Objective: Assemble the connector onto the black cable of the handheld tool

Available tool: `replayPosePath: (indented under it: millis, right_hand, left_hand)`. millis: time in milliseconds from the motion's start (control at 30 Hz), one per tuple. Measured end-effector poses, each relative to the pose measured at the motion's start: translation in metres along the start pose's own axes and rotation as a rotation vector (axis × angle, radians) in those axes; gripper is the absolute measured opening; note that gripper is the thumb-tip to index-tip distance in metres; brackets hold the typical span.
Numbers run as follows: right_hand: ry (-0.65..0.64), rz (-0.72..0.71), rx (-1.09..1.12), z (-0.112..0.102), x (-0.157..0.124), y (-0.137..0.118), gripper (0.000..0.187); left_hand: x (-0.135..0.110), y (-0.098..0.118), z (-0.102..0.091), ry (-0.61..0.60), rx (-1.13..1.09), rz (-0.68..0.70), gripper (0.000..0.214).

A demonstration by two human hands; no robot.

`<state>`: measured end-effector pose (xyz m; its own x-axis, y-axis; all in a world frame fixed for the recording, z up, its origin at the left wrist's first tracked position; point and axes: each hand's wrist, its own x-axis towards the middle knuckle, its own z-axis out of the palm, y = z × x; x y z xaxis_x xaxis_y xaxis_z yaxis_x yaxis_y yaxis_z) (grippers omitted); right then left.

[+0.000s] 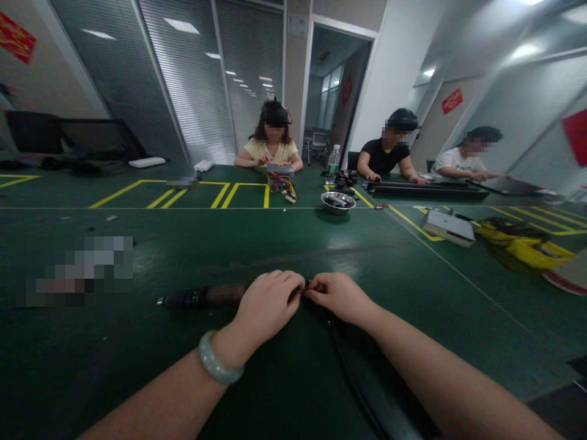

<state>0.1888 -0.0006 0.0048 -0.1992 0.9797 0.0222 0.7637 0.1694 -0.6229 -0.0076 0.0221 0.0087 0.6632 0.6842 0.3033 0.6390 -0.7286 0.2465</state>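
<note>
My left hand [268, 302] is closed in a pinch just right of a dark rod-shaped tool [206, 297] that lies on the green table [293, 244]. My right hand [337, 296] is closed too, fingertips meeting those of the left. Between the fingertips sits something small and dark that I cannot make out. A black cable [348, 373] runs from under my right hand toward the near edge. A pale bangle [215, 365] is on my left wrist.
A metal bowl [338, 202] with small parts stands mid-table. A grey box [448, 226] and a yellow item [527, 249] lie to the right. Three people sit at the far side, one behind a device with coloured wires [282, 180]. A water bottle [333, 162] stands near them.
</note>
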Motion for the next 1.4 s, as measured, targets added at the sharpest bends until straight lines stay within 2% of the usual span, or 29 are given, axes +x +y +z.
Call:
replayPosePath:
  millis: [167,333,1233,1400]
  right_hand:
    - [0.000,-0.002,0.006,0.0008,-0.0001,0.0014,0.016]
    - [-0.001,0.007,0.022,-0.0004,-0.0010,-0.0007,0.016]
    - [-0.002,-0.002,0.018,0.0000,-0.0015,-0.0006,0.016]
    - [-0.010,0.009,0.012,-0.0016,-0.0013,-0.0024,0.017]
  left_hand:
    - [-0.0006,-0.0020,0.0050,0.044,0.008,-0.055,0.019]
    - [-0.0015,-0.0030,0.0054,0.034,-0.007,-0.033,0.013]
    - [-0.0017,-0.0008,0.0042,0.060,0.006,-0.055,0.013]
    - [-0.0010,-0.0009,0.0019,0.040,0.002,-0.013,0.010]
